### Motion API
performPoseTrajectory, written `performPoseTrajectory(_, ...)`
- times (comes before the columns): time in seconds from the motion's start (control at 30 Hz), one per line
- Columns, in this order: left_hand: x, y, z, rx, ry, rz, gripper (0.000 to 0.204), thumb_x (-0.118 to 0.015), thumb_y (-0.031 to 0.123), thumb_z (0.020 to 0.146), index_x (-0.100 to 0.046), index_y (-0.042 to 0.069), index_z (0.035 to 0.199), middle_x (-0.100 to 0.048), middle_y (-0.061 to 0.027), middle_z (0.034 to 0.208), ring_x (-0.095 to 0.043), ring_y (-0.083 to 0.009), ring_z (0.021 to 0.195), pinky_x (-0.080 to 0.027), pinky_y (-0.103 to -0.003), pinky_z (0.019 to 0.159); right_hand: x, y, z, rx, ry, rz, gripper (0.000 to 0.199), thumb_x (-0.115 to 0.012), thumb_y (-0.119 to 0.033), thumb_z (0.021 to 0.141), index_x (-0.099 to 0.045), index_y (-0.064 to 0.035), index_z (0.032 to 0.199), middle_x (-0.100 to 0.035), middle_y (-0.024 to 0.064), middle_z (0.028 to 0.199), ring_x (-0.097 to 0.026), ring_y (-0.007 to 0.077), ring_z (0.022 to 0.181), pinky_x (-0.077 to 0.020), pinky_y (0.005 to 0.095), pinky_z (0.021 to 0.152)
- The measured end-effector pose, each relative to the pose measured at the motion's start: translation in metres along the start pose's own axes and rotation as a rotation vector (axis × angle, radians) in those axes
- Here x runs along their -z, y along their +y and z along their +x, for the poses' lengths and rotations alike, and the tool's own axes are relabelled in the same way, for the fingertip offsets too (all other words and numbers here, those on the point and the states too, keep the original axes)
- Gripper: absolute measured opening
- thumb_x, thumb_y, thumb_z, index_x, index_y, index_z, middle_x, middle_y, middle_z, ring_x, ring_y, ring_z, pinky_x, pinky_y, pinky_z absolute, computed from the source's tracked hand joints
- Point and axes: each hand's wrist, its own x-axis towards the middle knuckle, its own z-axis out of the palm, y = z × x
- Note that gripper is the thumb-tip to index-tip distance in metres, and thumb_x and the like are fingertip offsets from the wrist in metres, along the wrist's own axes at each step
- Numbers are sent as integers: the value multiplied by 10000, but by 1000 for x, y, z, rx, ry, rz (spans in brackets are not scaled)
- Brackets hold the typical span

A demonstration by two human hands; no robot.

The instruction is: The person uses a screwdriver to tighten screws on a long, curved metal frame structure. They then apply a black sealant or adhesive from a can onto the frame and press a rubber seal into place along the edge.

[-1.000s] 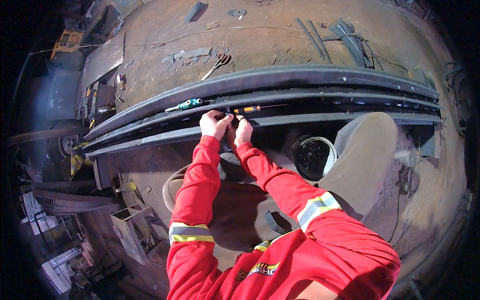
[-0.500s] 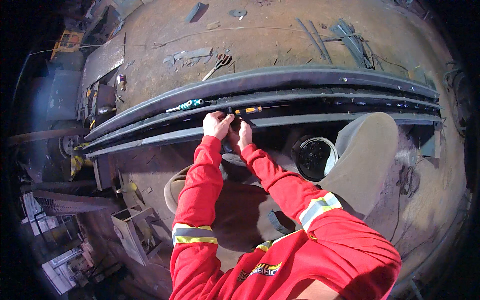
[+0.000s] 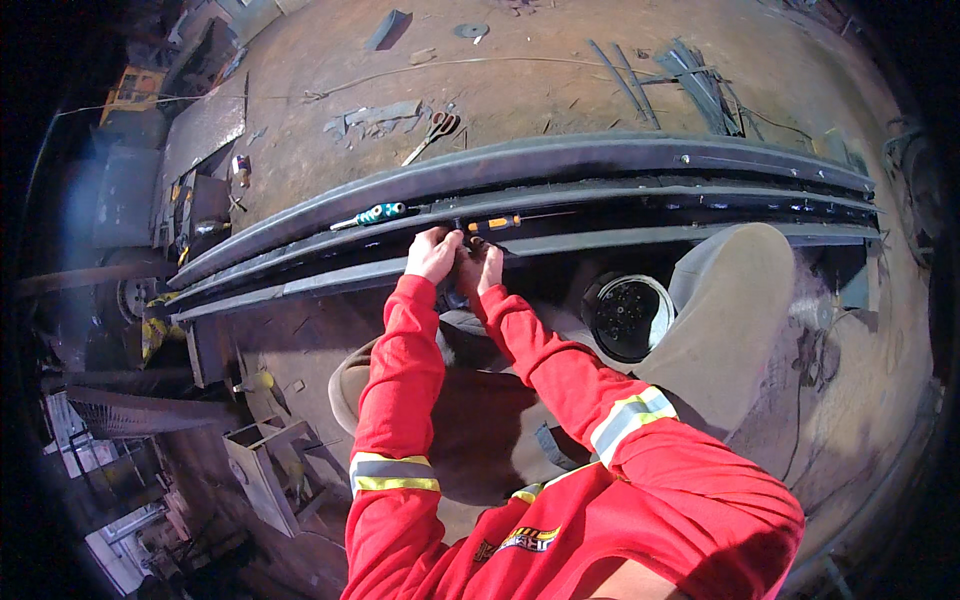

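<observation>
Here the person's left hand (image 3: 432, 255) and right hand (image 3: 487, 268) meet at the near edge of a long dark metal frame (image 3: 600, 160) that runs in parallel rails across the view. Both hands press close together, knuckles up, over a small dark part (image 3: 464, 262) wedged between them at the frame's lower rail. The left hand's fingers curl down together over that part; the right hand's fingers bend in toward it too, but whether they actually clamp it is hidden by the hands themselves.

Just beyond the hands, lying along the frame's middle rail, is a screwdriver with an orange and black handle (image 3: 492, 224), its thin shaft pointing away to the right. To the left of it on the same rail lies a second screwdriver with a green handle (image 3: 378, 213), a little apart from the left hand. Behind the frame, on the dusty brown floor (image 3: 560, 80), sits a pair of scissors (image 3: 434, 134), well apart from the hands, and further off to the right a bundle of thin metal strips (image 3: 690, 75).

On the near side of the frame, just right of the right forearm, stands a round black can (image 3: 628, 317) with a pale rim. The person's grey-trousered knee (image 3: 735, 310) rises beside that can, close under the frame's lower rail. Both sleeves are red with reflective bands.
</observation>
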Motion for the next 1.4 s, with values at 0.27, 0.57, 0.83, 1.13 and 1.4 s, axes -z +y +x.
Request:
performPoseTrajectory(0.27, -6, 7, -2, -5, 147, 60, 341, -679, 288, 717, -670, -34, 827, -654, -181, 731, -646, -271, 663, -498, -331, 646, 1, 29, 19, -193, 71, 263, 338, -392, -261, 892, -596, 2, 951, -615, 182, 948, -581, 302, 853, -453, 386, 728)
performPoseTrajectory(0.57, -10, 10, -6, 50, 327, 32, 405, -761, 324, 639, -666, -43, 781, -657, -175, 718, -651, -242, 661, -505, -319, 639, -14, 51, 28, -335, 237, 484, 360, -390, -218, 878, -602, 65, 948, -627, 225, 954, -592, 315, 857, -446, 395, 769)
performPoseTrajectory(0.83, -3, -13, 6, -10, 1, 33, 375, -567, 350, 799, -654, -13, 841, -645, -214, 801, -639, -325, 786, -480, -370, 709, 1, -10, -9, -57, -73, 368, 176, -577, -145, 839, -633, 16, 798, -617, 50, 752, -522, 112, 648, -446, 291, 582)
performPoseTrajectory(1.13, -5, 17, -3, -46, 182, 254, 407, -677, 369, 718, -668, -31, 790, -645, -206, 739, -643, -323, 720, -499, -369, 690, 12, 18, 15, -122, 12, -91, 336, -462, -270, 870, -607, 26, 938, -623, 192, 922, -595, 311, 836, -463, 405, 718)
performPoseTrajectory(1.4, -15, 13, -7, 79, 362, 179, 486, -760, 421, 622, -675, -28, 788, -658, -187, 745, -652, -295, 682, -510, -353, 662, -2, -6, 4, -318, 146, 104, 420, -386, -320, 907, -599, 40, 935, -617, 233, 953, -584, 317, 884, -456, 417, 734)
